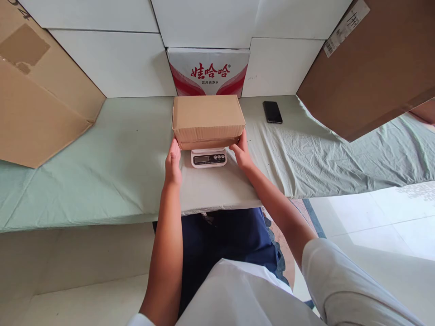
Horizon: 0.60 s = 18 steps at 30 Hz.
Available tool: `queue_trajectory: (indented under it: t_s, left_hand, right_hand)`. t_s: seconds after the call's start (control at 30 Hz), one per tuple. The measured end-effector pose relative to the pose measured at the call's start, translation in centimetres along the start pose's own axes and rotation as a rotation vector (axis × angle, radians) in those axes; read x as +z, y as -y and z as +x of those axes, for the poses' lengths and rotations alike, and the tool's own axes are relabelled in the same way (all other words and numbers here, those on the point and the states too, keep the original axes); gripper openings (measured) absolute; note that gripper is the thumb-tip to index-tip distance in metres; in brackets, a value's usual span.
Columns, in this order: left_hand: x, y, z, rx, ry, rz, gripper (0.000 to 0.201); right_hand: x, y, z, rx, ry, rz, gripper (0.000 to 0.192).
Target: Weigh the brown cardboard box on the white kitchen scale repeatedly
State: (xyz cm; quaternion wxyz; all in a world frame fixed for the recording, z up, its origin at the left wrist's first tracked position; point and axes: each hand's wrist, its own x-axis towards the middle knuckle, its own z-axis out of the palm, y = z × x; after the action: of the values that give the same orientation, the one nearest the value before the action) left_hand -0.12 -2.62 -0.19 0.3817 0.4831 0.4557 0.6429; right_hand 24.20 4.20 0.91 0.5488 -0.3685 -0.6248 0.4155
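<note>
A closed brown cardboard box [208, 112] is held between my two hands, over a small white kitchen scale [208, 158]. The box hides the scale's top, so I cannot tell whether the two touch. My left hand [173, 162] presses on the box's left side near its front corner. Against the right front corner lies my right hand [242, 151], its thumb along the lower front edge. The scale's dark display and its buttons face me.
A black phone [272, 112] lies on the green cloth [136, 149] to the right. Large cardboard boxes stand at left [47, 95] and right [370, 68]. Behind are stacked white boxes [115, 63] and a red-and-white printed carton [209, 72].
</note>
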Motion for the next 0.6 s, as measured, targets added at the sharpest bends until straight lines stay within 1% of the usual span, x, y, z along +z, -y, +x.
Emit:
queue_trajectory:
  t_s: [0.07, 0.13, 0.23, 0.3, 0.4, 0.47, 0.6]
  left_hand:
    - [-0.2, -0.1, 0.0, 0.026, 0.012, 0.008, 0.102]
    - [-0.4, -0.3, 0.1, 0.064, -0.002, 0.016, 0.099]
    - [-1.0, -0.7, 0.0, 0.096, -0.054, 0.043, 0.093]
    - [-1.3, -0.9, -0.1, 0.085, -0.074, 0.061, 0.091]
    - [-1.5, -0.9, -0.1, 0.069, -0.075, 0.062, 0.091]
    - [-1.6, -0.8, -0.1, 0.07, -0.073, 0.044, 0.091]
    - [-1.6, -0.7, -0.1, 0.068, -0.082, 0.034, 0.09]
  right_hand:
    - [-0.1, -0.1, 0.1, -0.017, 0.006, 0.017, 0.08]
    - [-0.6, -0.4, 0.3, -0.031, -0.024, 0.025, 0.081]
    - [-2.0, -1.2, 1.0, -0.021, -0.176, 0.031, 0.082]
    - [-3.0, -1.6, 1.5, 0.007, -0.277, 0.059, 0.081]
    - [-4.1, -1.7, 2.1, 0.051, -0.367, 0.118, 0.08]
    - [-4.3, -1.5, 2.2, 0.066, -0.389, 0.135, 0.08]
    - [-4.1, -1.3, 2.0, 0.078, -0.357, 0.103, 0.08]
